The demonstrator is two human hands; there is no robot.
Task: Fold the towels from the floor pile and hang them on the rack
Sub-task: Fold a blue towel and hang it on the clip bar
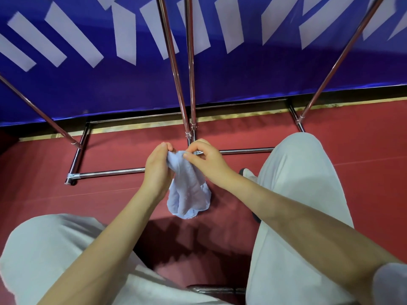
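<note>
A pale blue towel (187,190) is pinched at its top edge by the left hand (157,170) and right hand (208,161), both grips clenched on cloth. Folding seems barely begun; corners should be found and spread before the rack (176,62) is approached.

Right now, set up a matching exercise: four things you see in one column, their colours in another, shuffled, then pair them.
Things:
1. small terry towel held by the left hand and right hand
2. tubular metal rack
3. smooth floor
4. loose trousers

Colours:
A. red
B. light grey
C. pale blue
D. shiny silver

Pairs: 1-C, 2-D, 3-A, 4-B
</note>
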